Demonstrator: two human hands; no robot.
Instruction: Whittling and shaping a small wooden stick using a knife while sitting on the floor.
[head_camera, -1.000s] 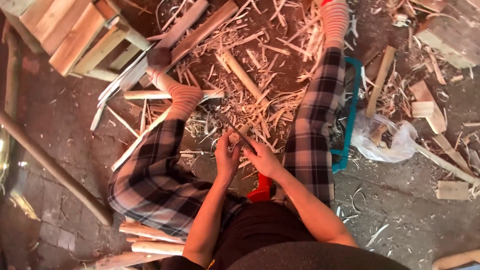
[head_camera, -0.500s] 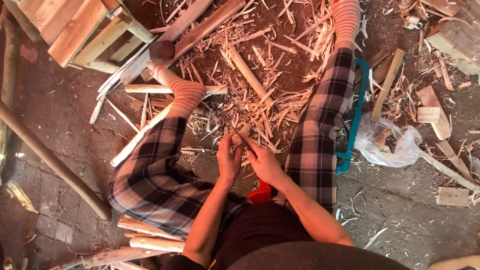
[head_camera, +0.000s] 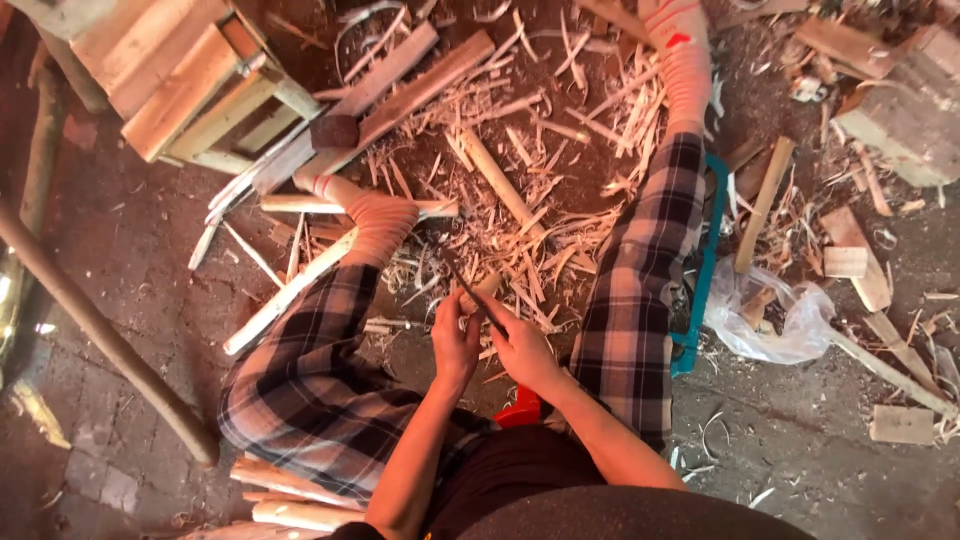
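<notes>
Pale wood is the small whittled stick (head_camera: 487, 287) held between the knees, its upper end poking out above the fingers. The left hand (head_camera: 455, 338) is closed around its lower part, and the right hand (head_camera: 520, 345) is clamped on the dark narrow knife blade (head_camera: 468, 285), which lies slantwise against the stick. Both hands sit close together, touching, over the gap between the legs in black-and-white checked trousers (head_camera: 320, 390). A small red object (head_camera: 522, 405) shows just below the right wrist. Ahead of the hands, a heap of light curled wood shavings and splinters (head_camera: 540, 220) covers the dark earthen floor (head_camera: 140, 260), with a thicker peeled round stick (head_camera: 497, 180) lying among them. Just beside the right leg lies a teal-framed bow saw (head_camera: 703, 260), and next to it a crumpled clear plastic bag (head_camera: 770, 315). Far left, a light wooden stool (head_camera: 170, 80) stands, and a long brown pole (head_camera: 100, 335) slants across the floor.
</notes>
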